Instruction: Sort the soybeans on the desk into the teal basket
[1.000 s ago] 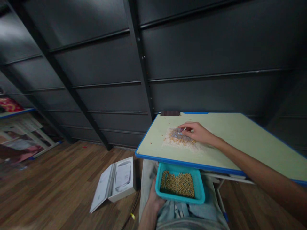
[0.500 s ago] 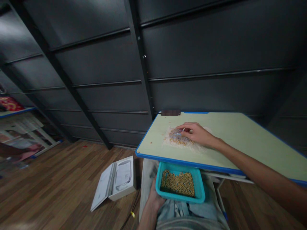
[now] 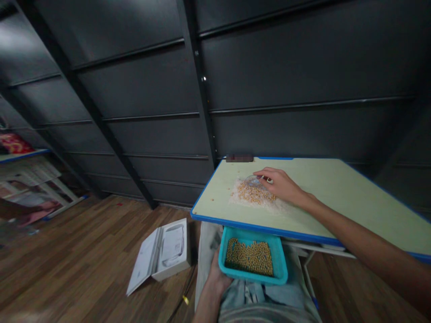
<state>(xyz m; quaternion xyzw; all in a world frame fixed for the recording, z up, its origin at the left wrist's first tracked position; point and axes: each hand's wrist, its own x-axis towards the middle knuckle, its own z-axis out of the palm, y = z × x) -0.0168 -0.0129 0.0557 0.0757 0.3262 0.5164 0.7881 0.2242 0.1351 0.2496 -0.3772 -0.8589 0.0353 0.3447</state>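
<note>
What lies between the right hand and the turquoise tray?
The head view shows part of the grain pile, then a strip of tabletop and its blue edge.

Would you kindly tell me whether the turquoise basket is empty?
Not empty: the turquoise basket holds many small, round, yellowish pieces below its rim.

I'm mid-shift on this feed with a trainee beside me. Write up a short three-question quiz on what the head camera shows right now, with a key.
1. Multiple choice: what colour is the edging of the table?
A) red
B) blue
C) black

2. True or false: the person's right hand is inside the tray.

3. Fill in the blank: the person's ____ hand is against the side of the turquoise tray.

Key:
1. B, blue.
2. False: the right hand is over the small yellow pieces on the table.
3. Left: the left hand is the one touching it.
</note>
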